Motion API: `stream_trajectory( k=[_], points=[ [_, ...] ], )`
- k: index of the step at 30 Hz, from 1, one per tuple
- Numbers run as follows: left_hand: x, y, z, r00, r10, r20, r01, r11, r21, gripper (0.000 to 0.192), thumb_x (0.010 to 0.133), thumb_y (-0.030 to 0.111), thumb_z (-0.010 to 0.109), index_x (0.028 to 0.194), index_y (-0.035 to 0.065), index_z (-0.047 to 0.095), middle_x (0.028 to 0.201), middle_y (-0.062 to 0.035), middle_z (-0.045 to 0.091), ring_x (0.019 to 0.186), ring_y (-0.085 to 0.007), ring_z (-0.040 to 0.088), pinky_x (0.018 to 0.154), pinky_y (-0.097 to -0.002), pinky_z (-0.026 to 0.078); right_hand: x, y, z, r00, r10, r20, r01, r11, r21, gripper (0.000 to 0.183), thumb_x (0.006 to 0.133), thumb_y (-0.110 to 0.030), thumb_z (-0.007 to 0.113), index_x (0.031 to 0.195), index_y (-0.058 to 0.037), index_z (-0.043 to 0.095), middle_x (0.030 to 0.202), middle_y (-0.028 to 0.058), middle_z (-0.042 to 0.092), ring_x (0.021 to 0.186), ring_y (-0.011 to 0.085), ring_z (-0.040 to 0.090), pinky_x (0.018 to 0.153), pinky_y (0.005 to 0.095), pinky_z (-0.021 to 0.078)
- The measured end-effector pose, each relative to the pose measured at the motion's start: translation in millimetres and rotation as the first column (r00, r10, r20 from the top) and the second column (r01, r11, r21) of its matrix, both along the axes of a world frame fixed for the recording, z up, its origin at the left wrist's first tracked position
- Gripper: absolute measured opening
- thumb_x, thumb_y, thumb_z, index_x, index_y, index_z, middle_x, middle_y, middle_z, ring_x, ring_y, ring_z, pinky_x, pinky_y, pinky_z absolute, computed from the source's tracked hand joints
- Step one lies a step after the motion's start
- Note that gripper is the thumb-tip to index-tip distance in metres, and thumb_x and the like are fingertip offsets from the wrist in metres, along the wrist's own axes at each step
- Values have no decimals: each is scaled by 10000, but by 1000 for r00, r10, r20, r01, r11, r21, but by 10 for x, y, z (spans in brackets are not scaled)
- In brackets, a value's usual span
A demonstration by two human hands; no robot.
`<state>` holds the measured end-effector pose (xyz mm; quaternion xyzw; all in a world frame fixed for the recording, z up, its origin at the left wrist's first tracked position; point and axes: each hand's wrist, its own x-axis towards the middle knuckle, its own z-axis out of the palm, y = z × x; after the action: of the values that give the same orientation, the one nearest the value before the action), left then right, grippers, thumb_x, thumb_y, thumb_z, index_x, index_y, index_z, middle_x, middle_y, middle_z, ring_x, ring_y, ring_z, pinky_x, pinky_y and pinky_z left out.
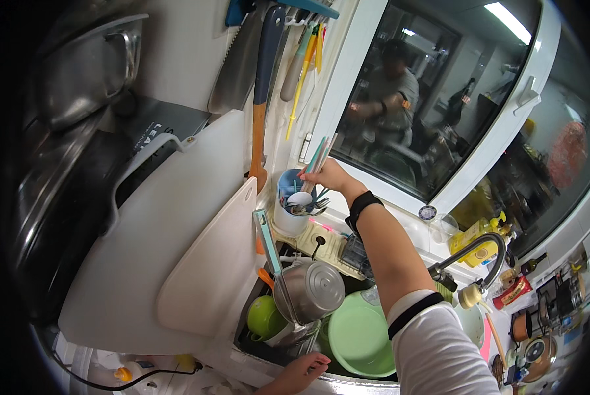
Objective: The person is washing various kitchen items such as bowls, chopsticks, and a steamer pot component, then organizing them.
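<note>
My right hand [333, 174] grips a bundle of chopsticks [319, 154], pale and teal, upright at a utensil holder [291, 223]. Their lower ends go down at the holder's far side. The white and blue holder has forks and spoons [302, 203] in it. My left hand [302, 371] is low by the sink's front edge, fingers slightly curled and nothing visible in it. Near it are a steel saucepan [319, 286] with a teal handle, upside down, a bright green cup [264, 316] and a light green basin [361, 340].
A white cutting board [186, 197] and a smaller beige one [211, 276] stand left of the sink. Knives and a wooden-ended spatula [265, 98] hang on the wall. A faucet [492, 247] arches at the right, beside yellow bottles [477, 242]. A window [423, 98] rises behind.
</note>
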<state>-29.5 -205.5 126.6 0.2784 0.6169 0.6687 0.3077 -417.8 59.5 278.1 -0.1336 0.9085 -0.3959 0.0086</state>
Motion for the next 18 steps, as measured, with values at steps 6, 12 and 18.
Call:
stream_trajectory(
  k=[6,12,18],
  points=[
    [-29,55,12,1000,-20,23,21,999,-25,209,990,217,522,1064,26,561,776,-22,531,615,-98,452,582,-270,402,-113,101,37,997,23,72,-15,994,-110,197,805,-188,729,920,-29,733,776,16,686,712,91,609,654,261,503],
    [-68,127,-16,1000,-7,5,7,999,-32,202,986,221,525,1054,35,570,770,-18,527,608,-95,443,574,-267,394,-30,134,124,989,0,148,8,998,-58,226,841,-258,680,919,-56,746,795,34,687,687,112,607,624,263,490],
    [-118,152,-30,992,-100,82,109,988,-108,235,979,213,529,1108,21,573,893,-40,589,746,-113,524,682,-270,439,-111,115,66,996,6,89,-11,999,49,239,790,-272,685,890,-65,749,812,46,700,740,133,619,673,287,492]
  ],
)
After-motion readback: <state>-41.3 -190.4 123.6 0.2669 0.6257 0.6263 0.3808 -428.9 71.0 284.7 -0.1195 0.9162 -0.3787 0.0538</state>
